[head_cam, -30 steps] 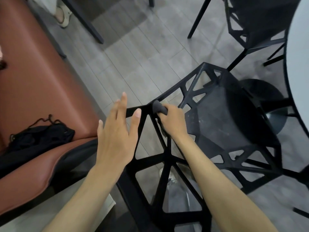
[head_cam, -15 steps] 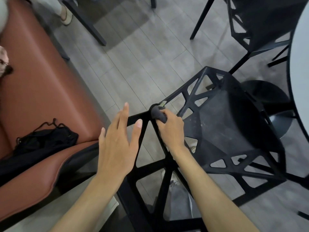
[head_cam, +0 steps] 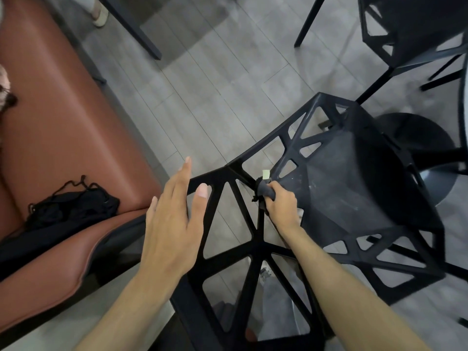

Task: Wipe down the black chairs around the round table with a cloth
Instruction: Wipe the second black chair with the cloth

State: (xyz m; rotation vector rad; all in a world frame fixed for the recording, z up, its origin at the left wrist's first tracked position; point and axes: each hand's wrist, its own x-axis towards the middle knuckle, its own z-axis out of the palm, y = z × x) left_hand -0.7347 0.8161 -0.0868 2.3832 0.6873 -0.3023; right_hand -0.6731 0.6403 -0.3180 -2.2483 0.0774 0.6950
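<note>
My right hand (head_cam: 281,203) clenches the cloth (head_cam: 264,191) against the black chair (head_cam: 354,183) backrest strut; left hand (head_cam: 172,224) hovers flat, fingers released, with bare floor (head_cam: 215,102) beyond.

left hand (head_cam: 172,224): flat, fingers straight | right hand (head_cam: 282,203): fingers curled

One head-worn camera looks steeply down and forward from close above the chair (head_cam: 329,198). Both forearms enter from the near edge. A sofa (head_cam: 63,122) fills the left, the floor (head_cam: 215,84) runs far, and the table (head_cam: 464,97) clips the right edge.
</note>
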